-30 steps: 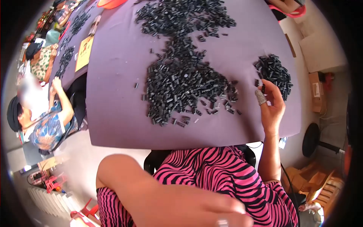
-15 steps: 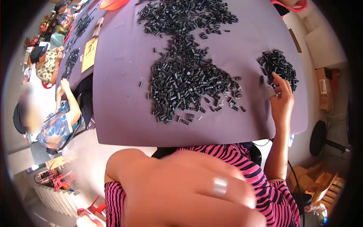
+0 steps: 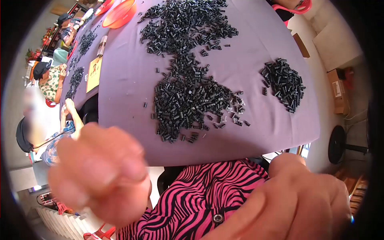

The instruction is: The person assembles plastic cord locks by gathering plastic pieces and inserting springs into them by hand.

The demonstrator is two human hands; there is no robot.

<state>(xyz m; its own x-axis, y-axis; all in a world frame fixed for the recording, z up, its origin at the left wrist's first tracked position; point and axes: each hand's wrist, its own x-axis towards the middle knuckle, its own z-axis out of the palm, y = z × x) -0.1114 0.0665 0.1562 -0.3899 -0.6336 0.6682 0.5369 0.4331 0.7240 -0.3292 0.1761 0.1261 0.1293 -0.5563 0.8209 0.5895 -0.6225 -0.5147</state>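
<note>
My left hand (image 3: 100, 174) is raised close to the camera in front of the table's near left corner. Its fingers are curled in and blurred; anything inside them is hidden. At the lower right, my right hand (image 3: 296, 204) is also very close, over the pink and black striped clothing, with its back showing and its fingertips out of sight. On the purple tablecloth (image 3: 124, 80) lies a large pile of small black cylindrical pieces (image 3: 190, 94). A smaller pile of the same pieces (image 3: 284, 86) lies at the right, touched by neither hand.
Red basins (image 3: 120, 14) stand at the far left. A yellow card (image 3: 94, 74) and a clear tube (image 3: 102, 46) lie near the left edge. Several people sit along the left side, one person's arm (image 3: 74, 114) nearest. A cardboard box (image 3: 339, 94) and black round stand (image 3: 337, 145) are at the right.
My right hand has left the small pile and come back toward the camera. My left hand has moved left and up from the lap, its fingers now curled. The view has shifted slightly.
</note>
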